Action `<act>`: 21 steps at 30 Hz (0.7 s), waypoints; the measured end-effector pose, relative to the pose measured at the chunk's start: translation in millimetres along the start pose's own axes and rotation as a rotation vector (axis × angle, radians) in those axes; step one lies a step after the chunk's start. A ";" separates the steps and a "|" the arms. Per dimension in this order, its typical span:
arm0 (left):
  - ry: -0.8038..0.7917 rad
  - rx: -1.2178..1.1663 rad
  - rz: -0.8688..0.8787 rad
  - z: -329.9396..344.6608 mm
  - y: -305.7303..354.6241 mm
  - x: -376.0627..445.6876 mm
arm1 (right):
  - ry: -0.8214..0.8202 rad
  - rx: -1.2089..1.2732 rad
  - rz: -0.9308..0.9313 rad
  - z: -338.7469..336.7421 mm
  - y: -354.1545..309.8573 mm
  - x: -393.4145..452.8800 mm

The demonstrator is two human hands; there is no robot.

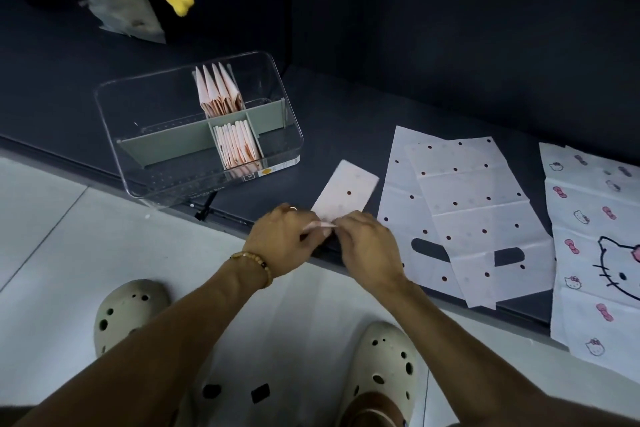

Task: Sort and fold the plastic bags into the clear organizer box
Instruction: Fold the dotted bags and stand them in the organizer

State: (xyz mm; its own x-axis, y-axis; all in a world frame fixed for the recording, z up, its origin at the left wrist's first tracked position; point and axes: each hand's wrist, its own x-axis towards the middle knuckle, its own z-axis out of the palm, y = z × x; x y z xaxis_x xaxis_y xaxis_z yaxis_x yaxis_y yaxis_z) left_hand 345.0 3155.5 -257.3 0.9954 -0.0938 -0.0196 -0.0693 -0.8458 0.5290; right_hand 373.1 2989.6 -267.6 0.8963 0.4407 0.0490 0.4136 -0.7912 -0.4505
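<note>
Both hands (325,239) pinch folded bag (346,192); organizer box (277,156) holds folded bags (237,146).

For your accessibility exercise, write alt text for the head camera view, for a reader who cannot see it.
Two hands, left hand and right hand, pinch the near end of a folded polka-dot bag strip on a dark shelf. A clear organizer box behind holds folded bags; flat polka-dot bags and a cat-print bag lie right.

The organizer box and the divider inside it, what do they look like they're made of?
Organizer box: probably clear glossy hard plastic; the dark shelf shows through its walls. Divider: looks like matte grey-green plastic, opaque, though the look leaves that open.
</note>
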 end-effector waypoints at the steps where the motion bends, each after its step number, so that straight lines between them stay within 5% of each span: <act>1: -0.023 -0.107 -0.049 -2.1 2.4 1.8 | 0.029 0.097 0.085 -2.5 2.3 3.2; 5: -0.045 -0.446 -0.196 -6.9 5.6 5.3 | -0.016 0.487 0.369 -13.6 12.4 13.6; 13: 0.025 -0.193 -0.488 12.6 7.9 22.9 | 0.059 0.480 0.608 -5.3 15.3 25.9; 21: 0.033 0.107 -0.445 10.6 8.4 33.4 | 0.044 0.458 0.627 -7.0 18.0 33.9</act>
State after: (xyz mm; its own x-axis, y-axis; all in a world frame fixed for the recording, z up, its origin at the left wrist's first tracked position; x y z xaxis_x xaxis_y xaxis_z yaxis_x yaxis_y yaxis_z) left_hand 376.9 3139.8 -262.5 0.9314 0.3058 -0.1974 0.3605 -0.8496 0.3850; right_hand 412.1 2987.3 -267.8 0.9506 -0.0561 -0.3053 -0.2712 -0.6288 -0.7287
